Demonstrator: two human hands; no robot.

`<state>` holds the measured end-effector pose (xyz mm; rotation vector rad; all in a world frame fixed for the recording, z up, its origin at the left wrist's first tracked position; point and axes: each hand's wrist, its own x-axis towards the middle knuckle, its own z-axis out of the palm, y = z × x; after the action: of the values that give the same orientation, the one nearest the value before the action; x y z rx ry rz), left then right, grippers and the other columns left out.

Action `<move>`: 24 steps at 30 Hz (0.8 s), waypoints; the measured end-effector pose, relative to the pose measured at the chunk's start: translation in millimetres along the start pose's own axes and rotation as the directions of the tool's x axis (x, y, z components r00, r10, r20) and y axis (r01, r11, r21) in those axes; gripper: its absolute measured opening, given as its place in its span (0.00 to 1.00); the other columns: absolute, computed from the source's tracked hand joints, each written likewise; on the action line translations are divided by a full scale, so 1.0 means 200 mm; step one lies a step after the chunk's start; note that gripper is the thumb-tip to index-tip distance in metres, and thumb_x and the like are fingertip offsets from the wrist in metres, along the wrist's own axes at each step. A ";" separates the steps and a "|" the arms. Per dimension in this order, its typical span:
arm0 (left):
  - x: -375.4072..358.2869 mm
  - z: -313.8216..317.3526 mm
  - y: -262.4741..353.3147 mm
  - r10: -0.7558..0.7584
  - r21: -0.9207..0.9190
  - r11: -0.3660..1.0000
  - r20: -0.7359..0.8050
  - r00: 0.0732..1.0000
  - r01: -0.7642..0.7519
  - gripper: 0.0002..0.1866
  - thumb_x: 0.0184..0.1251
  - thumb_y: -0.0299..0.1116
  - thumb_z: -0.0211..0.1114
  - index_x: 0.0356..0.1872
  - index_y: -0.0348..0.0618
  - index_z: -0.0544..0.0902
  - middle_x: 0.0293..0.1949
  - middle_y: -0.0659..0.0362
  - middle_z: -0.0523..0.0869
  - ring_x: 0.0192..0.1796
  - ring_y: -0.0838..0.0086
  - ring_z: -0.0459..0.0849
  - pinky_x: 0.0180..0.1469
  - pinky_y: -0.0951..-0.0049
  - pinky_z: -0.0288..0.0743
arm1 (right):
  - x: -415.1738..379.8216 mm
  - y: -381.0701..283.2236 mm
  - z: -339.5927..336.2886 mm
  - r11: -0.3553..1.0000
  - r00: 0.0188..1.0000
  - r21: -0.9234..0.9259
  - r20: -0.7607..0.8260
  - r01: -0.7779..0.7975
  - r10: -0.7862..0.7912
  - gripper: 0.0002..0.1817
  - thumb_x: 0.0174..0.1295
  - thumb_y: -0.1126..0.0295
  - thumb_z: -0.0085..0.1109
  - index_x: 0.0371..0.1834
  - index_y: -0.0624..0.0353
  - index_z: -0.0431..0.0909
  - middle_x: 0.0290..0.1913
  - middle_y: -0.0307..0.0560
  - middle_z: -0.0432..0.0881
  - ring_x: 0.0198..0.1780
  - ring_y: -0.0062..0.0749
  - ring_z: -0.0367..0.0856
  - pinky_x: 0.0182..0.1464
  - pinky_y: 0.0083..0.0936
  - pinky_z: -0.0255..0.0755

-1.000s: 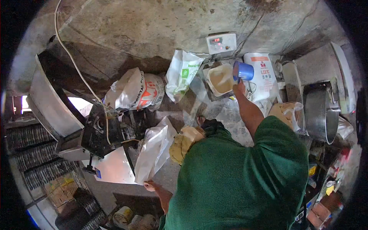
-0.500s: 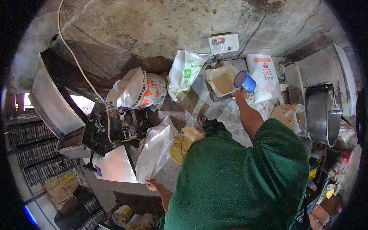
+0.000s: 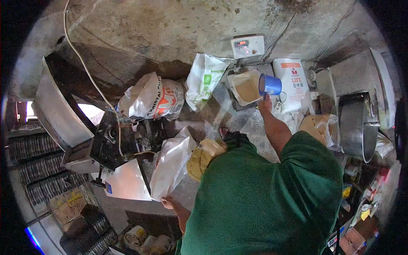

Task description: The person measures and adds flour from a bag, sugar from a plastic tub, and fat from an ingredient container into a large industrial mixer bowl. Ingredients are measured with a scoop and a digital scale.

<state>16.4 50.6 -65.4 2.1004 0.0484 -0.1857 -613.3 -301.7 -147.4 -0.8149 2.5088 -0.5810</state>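
Note:
My right hand (image 3: 265,105) is closed round the handle of a blue plastic measuring jug (image 3: 272,84). The jug lies tipped sideways, its mouth facing left at the right rim of a square cream tub (image 3: 231,80). Pale tan content (image 3: 247,90) shows in the tub, which stands on a scale with a red-digit display (image 3: 243,43). On the other side, my left hand (image 3: 168,203) is closed at the lower corner of a white sack (image 3: 170,163); its fingertips are small and partly hidden.
A white-and-red sack (image 3: 294,80) stands right of the tub, a green-printed sack (image 3: 206,85) left of it, and an orange-printed sack (image 3: 163,100) farther left. A large metal bowl (image 3: 355,131) is at right. Black machinery (image 3: 108,140) and a hanging cable (image 3: 87,70) occupy the left.
The blue jug has tipped further over, its mouth turning left toward the tub, and my right hand has shifted slightly left. My left hand stays at the sack's corner.

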 end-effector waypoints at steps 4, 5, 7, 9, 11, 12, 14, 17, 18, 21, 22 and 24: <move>0.02 -0.02 -0.03 0.003 0.048 0.999 0.037 0.999 -0.005 0.26 0.69 0.53 0.56 0.41 0.33 0.79 0.26 0.54 0.80 0.28 0.69 0.77 0.28 0.68 0.71 | 0.01 -0.06 -0.05 0.993 0.997 -0.105 0.042 0.061 -0.057 0.30 0.61 0.61 0.50 0.70 0.48 0.62 0.48 0.57 0.81 0.51 0.53 0.81 0.53 0.45 0.74; 0.03 -0.01 -0.05 0.011 0.052 0.999 0.011 1.000 -0.012 0.26 0.70 0.53 0.56 0.40 0.33 0.79 0.26 0.54 0.79 0.28 0.69 0.77 0.27 0.68 0.71 | 0.02 -0.08 -0.06 0.988 0.996 -0.134 0.047 0.083 -0.078 0.31 0.61 0.61 0.50 0.70 0.47 0.62 0.48 0.57 0.81 0.50 0.53 0.81 0.52 0.45 0.74; 0.02 0.01 -0.05 0.025 0.059 0.998 -0.044 0.999 -0.023 0.26 0.70 0.53 0.56 0.39 0.34 0.79 0.25 0.54 0.79 0.28 0.69 0.77 0.27 0.68 0.70 | 0.07 -0.07 -0.01 0.975 0.993 -0.192 0.028 0.114 -0.110 0.30 0.61 0.59 0.51 0.69 0.47 0.63 0.48 0.56 0.80 0.49 0.52 0.81 0.52 0.45 0.75; -0.02 -0.01 -0.02 0.060 0.054 0.997 0.036 0.998 -0.062 0.26 0.70 0.53 0.56 0.39 0.33 0.79 0.25 0.54 0.79 0.28 0.69 0.76 0.28 0.67 0.70 | 0.12 -0.05 0.02 0.966 0.991 -0.224 0.044 0.129 -0.123 0.31 0.60 0.58 0.53 0.69 0.46 0.63 0.49 0.55 0.80 0.49 0.52 0.81 0.51 0.45 0.75; -0.06 -0.02 0.01 0.071 0.082 0.994 0.069 0.995 -0.076 0.25 0.69 0.53 0.56 0.38 0.33 0.79 0.24 0.54 0.78 0.27 0.68 0.76 0.29 0.66 0.70 | 0.16 -0.05 0.01 0.962 0.990 -0.237 0.085 0.133 -0.116 0.32 0.58 0.58 0.56 0.68 0.45 0.62 0.50 0.54 0.79 0.49 0.51 0.81 0.51 0.45 0.75; -0.08 -0.02 0.03 0.064 0.113 0.991 0.060 0.996 -0.071 0.25 0.69 0.52 0.56 0.37 0.33 0.79 0.24 0.54 0.78 0.27 0.68 0.75 0.29 0.66 0.70 | 0.16 -0.08 -0.01 0.967 0.992 -0.227 0.060 0.118 -0.107 0.33 0.58 0.58 0.56 0.69 0.44 0.62 0.50 0.54 0.79 0.49 0.51 0.81 0.50 0.45 0.75; -0.08 -0.02 0.03 0.064 0.146 0.987 0.037 0.997 -0.069 0.26 0.69 0.52 0.56 0.36 0.32 0.79 0.23 0.54 0.78 0.27 0.68 0.75 0.29 0.65 0.70 | 0.14 -0.12 -0.02 0.975 0.996 -0.205 0.016 0.084 -0.082 0.34 0.56 0.59 0.58 0.69 0.42 0.61 0.50 0.54 0.78 0.49 0.51 0.81 0.50 0.45 0.75; -0.07 0.00 0.00 0.055 0.127 0.990 0.024 0.998 -0.058 0.26 0.69 0.52 0.56 0.35 0.32 0.78 0.23 0.54 0.77 0.27 0.68 0.75 0.29 0.64 0.69 | 0.16 -0.16 -0.08 0.960 0.994 -0.259 0.001 0.103 -0.107 0.36 0.54 0.60 0.61 0.69 0.41 0.61 0.49 0.54 0.79 0.49 0.51 0.81 0.50 0.45 0.75; -0.06 0.00 -0.02 0.039 0.105 0.994 0.025 0.999 -0.041 0.26 0.69 0.52 0.56 0.35 0.32 0.78 0.23 0.54 0.77 0.27 0.67 0.75 0.29 0.64 0.69 | 0.17 -0.16 -0.10 0.963 0.993 -0.245 0.003 0.115 -0.118 0.36 0.53 0.60 0.62 0.68 0.41 0.61 0.49 0.54 0.79 0.49 0.51 0.81 0.50 0.45 0.75; 0.00 -0.03 -0.05 0.018 0.069 0.997 0.061 0.998 -0.023 0.26 0.69 0.52 0.56 0.35 0.31 0.78 0.23 0.54 0.77 0.27 0.67 0.76 0.29 0.64 0.69 | 0.18 -0.15 -0.10 0.969 0.990 -0.204 -0.004 0.137 -0.141 0.37 0.52 0.58 0.65 0.68 0.43 0.62 0.48 0.54 0.79 0.51 0.51 0.80 0.52 0.44 0.75; -0.01 -0.02 -0.05 0.012 0.058 0.998 0.082 0.997 -0.017 0.26 0.69 0.52 0.56 0.36 0.31 0.78 0.23 0.54 0.77 0.27 0.67 0.76 0.29 0.64 0.69 | 0.22 -0.12 -0.07 0.971 0.989 -0.195 -0.025 0.140 -0.148 0.37 0.51 0.58 0.65 0.67 0.43 0.63 0.48 0.54 0.80 0.51 0.52 0.80 0.52 0.44 0.75; -0.05 0.01 -0.03 0.015 0.015 1.000 0.048 0.999 -0.016 0.26 0.69 0.52 0.56 0.35 0.31 0.78 0.22 0.55 0.77 0.26 0.67 0.76 0.28 0.64 0.69 | 0.23 -0.12 -0.08 0.978 0.989 -0.158 -0.041 0.132 -0.140 0.36 0.51 0.58 0.65 0.66 0.44 0.64 0.48 0.55 0.80 0.52 0.52 0.80 0.53 0.44 0.74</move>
<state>5.4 51.7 -69.3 2.1104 0.0026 -0.2273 -644.7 -343.8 -134.4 -1.0490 2.5851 -0.4603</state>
